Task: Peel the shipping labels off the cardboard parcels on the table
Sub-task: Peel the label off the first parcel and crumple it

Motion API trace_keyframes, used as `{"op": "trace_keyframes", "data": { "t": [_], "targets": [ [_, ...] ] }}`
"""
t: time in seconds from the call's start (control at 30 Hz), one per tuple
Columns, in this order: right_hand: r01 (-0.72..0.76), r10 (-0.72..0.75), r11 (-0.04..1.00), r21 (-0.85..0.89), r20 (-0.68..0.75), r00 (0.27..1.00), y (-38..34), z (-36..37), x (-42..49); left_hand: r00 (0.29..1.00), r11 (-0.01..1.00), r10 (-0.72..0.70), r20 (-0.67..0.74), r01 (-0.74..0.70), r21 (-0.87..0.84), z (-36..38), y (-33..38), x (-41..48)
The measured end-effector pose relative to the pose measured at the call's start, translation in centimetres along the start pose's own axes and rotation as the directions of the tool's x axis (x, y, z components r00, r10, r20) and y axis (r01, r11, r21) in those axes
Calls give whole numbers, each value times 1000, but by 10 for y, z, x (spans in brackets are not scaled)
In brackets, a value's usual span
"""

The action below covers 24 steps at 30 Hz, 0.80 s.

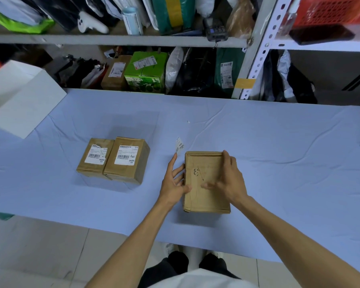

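The bare brown cardboard parcel (206, 201) is pressed to the counter (279, 152) by the right hand (231, 181), grip spread flat. A peeled white label strip (179, 144) clings to a straight fingertip of the left hand (173, 183), grip unclosed. Two labelled brown parcels (133, 172) lie left, nearer that hand.

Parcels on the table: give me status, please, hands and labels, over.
Left hand open, peeled label at its index fingertip. Right hand flat on bare parcel. Far-left parcel and its neighbour both labelled. Nothing blocking.
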State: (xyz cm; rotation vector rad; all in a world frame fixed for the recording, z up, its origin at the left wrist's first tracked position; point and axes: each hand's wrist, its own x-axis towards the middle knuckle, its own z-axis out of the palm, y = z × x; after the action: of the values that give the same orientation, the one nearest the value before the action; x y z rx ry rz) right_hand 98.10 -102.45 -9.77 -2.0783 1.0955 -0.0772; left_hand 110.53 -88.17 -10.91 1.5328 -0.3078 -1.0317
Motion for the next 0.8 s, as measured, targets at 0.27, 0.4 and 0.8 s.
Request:
{"op": "trace_keyframes", "data": {
  "t": [0.27, 0.4, 0.8],
  "targets": [
    [1, -3, 997, -79, -19, 1000, -4, -3, 1, 1000, 1000, -7, -6, 7, 11, 2, 0, -1],
    [-57, 77, 972, -228, 81, 994, -13, 4, -5, 1000, 999, -9, -4, 10, 37, 2, 4, 1],
    [-11, 17, 983, -185, 28, 999, -12, -4, -2, 1000, 999, -8, 9, 8, 31, -1, 0, 1]
  ]
}}
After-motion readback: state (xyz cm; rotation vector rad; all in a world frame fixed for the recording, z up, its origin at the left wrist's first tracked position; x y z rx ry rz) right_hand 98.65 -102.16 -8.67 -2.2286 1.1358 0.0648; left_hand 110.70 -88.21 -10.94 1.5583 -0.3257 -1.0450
